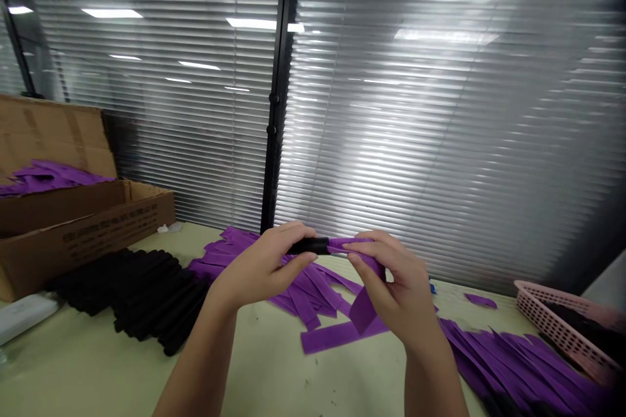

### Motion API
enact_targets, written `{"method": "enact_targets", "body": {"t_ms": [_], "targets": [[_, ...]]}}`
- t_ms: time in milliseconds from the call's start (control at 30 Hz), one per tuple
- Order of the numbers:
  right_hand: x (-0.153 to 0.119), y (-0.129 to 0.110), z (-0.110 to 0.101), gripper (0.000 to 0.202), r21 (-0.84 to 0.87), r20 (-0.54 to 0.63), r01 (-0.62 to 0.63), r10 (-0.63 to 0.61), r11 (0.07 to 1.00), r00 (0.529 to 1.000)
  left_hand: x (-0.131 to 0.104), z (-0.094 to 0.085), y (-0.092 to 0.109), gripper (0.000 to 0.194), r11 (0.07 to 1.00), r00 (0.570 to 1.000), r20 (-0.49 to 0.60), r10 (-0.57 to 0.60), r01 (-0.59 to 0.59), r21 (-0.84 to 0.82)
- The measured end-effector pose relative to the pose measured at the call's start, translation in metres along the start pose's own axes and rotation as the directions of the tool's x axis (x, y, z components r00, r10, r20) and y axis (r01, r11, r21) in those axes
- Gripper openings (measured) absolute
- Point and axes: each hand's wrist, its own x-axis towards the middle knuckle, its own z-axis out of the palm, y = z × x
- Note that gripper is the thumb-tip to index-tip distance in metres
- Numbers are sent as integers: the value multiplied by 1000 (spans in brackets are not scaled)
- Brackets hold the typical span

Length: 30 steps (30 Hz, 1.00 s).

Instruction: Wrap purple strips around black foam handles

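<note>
My left hand is closed around a short black tube, held level above the table. At the tube's right end my right hand pinches a purple fabric strip. Part of the strip lies along a ribbed purple section at that end, and its loose tail hangs below my fingers. Whether the ribbed section belongs to the tube or the strip, I cannot tell. Beneath my hands lies a loose pile of flat purple strips. One separate strip lies flat in front of it.
To the left is a heap of black tubes, beside an open cardboard box with purple strips. More purple pieces lie at right, near a pink basket with dark contents. Window blinds stand behind the table.
</note>
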Motion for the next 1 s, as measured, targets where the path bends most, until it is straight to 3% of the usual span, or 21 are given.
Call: {"method": "enact_targets", "body": {"t_ms": [200,1000], "targets": [[-2,-2,-1,12,-12,-56,-2,1,1000,998,0,2,2,21,1000,1000,9,-1,1,10],[-2,-7,-2,14,30,-16,-7,8,1000,1000,0,4,5,20,1000,999,40,5,-4,-15]]}}
